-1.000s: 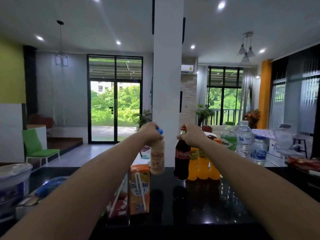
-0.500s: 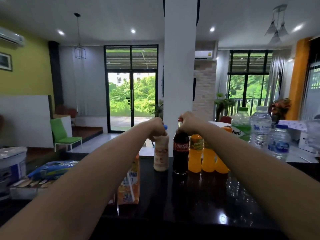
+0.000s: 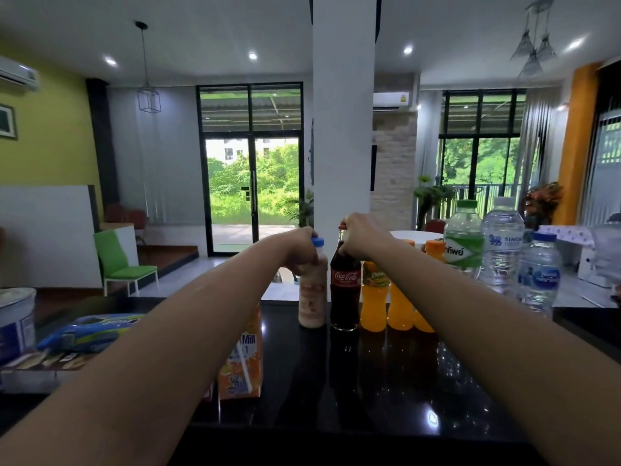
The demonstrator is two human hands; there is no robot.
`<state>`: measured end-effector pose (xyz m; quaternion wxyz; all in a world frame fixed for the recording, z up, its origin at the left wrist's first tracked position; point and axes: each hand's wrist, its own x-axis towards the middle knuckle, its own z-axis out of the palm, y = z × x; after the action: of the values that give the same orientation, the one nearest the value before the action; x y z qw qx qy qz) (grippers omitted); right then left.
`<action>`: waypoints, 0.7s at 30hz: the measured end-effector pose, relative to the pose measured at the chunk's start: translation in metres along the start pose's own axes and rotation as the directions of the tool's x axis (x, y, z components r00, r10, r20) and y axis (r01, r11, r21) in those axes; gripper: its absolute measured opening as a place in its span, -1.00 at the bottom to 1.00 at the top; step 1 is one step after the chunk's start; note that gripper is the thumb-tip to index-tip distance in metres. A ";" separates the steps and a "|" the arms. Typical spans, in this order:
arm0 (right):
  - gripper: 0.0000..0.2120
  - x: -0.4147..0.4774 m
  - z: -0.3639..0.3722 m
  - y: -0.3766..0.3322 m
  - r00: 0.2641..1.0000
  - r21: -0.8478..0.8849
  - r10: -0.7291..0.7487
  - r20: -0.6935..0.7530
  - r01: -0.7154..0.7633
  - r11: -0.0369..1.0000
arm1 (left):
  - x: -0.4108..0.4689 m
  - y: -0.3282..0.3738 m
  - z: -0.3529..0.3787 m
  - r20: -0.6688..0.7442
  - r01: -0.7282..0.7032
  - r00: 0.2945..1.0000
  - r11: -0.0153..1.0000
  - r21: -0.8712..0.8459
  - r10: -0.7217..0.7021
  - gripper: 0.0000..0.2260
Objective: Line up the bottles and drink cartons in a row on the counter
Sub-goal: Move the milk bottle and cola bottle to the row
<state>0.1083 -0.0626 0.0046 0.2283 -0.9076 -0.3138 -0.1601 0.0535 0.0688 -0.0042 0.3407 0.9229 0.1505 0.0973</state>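
Note:
My left hand (image 3: pixel 300 247) grips the neck of a pale yoghurt-drink bottle (image 3: pixel 313 299) with a blue cap, which stands on the black counter (image 3: pixel 386 371). Right beside it stands a dark cola bottle (image 3: pixel 345 290), with my right hand (image 3: pixel 361 235) closed around its top. To the right follow orange juice bottles (image 3: pixel 374 299), then a green-labelled water bottle (image 3: pixel 463 242) and two clear water bottles (image 3: pixel 502 245), all in a row along the far edge. An orange drink carton (image 3: pixel 240 364) stands nearer me, partly hidden by my left forearm.
At the left lie a blue snack packet (image 3: pixel 90 331) on a flat box and a white tub (image 3: pixel 15 317). A white pillar (image 3: pixel 344 112) rises behind the counter's far edge. A green chair (image 3: pixel 122 264) stands on the floor beyond.
The yoghurt-drink and cola bottles came down from the air and now stand on the counter side by side, left of the orange bottles. Both hands still hold them.

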 end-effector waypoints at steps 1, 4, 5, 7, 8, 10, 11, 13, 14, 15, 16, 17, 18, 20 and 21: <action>-0.64 0.000 0.001 0.000 1.000 0.000 0.002 -0.004 -0.002 1.000 | 0.000 -0.001 0.000 0.005 -0.007 1.000 1.000 -0.007 0.007 -0.43; -0.65 0.000 0.002 -0.002 1.000 0.004 0.006 -0.013 -0.006 1.000 | -0.001 -0.004 -0.002 0.014 -0.024 1.000 0.999 -0.034 0.025 -0.42; -0.65 0.000 0.002 -0.002 1.000 0.003 0.007 -0.015 -0.007 1.000 | -0.002 -0.005 -0.002 0.014 -0.030 0.999 0.999 -0.031 0.030 -0.41; -0.66 -0.002 0.002 -0.001 1.000 0.002 0.004 -0.025 -0.004 1.000 | -0.005 -0.006 -0.001 -0.001 -0.048 0.999 0.998 0.028 0.048 -0.38; -0.66 -0.004 0.002 -0.001 1.000 0.002 -0.001 -0.030 0.001 1.000 | -0.007 -0.006 -0.001 -0.017 -0.059 0.998 0.995 0.085 0.061 -0.36; -0.67 -0.007 0.001 0.000 0.999 0.007 -0.008 -0.034 0.009 1.000 | -0.013 -0.005 -0.001 -0.054 -0.081 0.994 0.976 0.204 0.094 -0.34; -0.70 -0.010 0.000 0.000 0.999 0.009 -0.009 -0.036 0.009 1.000 | -0.017 -0.005 -0.002 -0.064 -0.091 0.992 0.965 0.248 0.110 -0.34; -0.74 -0.016 -0.006 -0.002 0.999 0.009 -0.012 -0.042 0.013 1.000 | -0.030 -0.002 -0.009 -0.066 -0.116 0.988 0.944 0.308 0.142 -0.39; -0.72 -0.020 -0.011 -0.004 0.999 0.002 -0.018 -0.042 0.018 1.000 | -0.038 -0.001 -0.014 -0.065 -0.126 0.986 0.933 0.336 0.156 -0.42; -0.70 -0.025 -0.016 -0.006 0.999 -0.008 -0.024 -0.039 0.024 1.000 | -0.047 0.000 -0.020 -0.065 -0.134 0.983 0.921 0.365 0.169 -0.45; -0.67 -0.030 -0.021 -0.009 0.999 -0.016 -0.030 -0.030 0.030 0.999 | -0.057 0.000 -0.026 -0.064 -0.141 0.982 0.911 0.389 0.179 -0.46; -0.66 -0.036 -0.026 -0.013 0.999 -0.021 -0.035 -0.016 0.034 0.999 | -0.068 -0.002 -0.032 -0.063 -0.143 0.981 0.902 0.408 0.184 -0.48; -0.65 -0.042 -0.030 -0.017 0.999 -0.025 -0.040 -0.001 0.040 0.999 | -0.078 -0.006 -0.038 -0.061 -0.141 0.981 0.892 0.429 0.185 -0.49; -0.65 -0.055 -0.035 -0.026 0.998 -0.029 -0.055 0.032 0.056 0.998 | -0.097 -0.017 -0.049 -0.064 -0.119 0.983 0.873 0.473 0.169 -0.50; -0.64 -0.062 -0.036 -0.032 0.997 -0.033 -0.066 0.047 0.068 0.997 | -0.107 -0.024 -0.054 -0.071 -0.103 0.985 0.866 0.489 0.157 -0.51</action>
<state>0.0360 -0.0897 0.0175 0.1997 -0.9039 -0.3463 -0.1522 -0.0667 0.0820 0.0122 0.0833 0.9800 0.1259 0.1293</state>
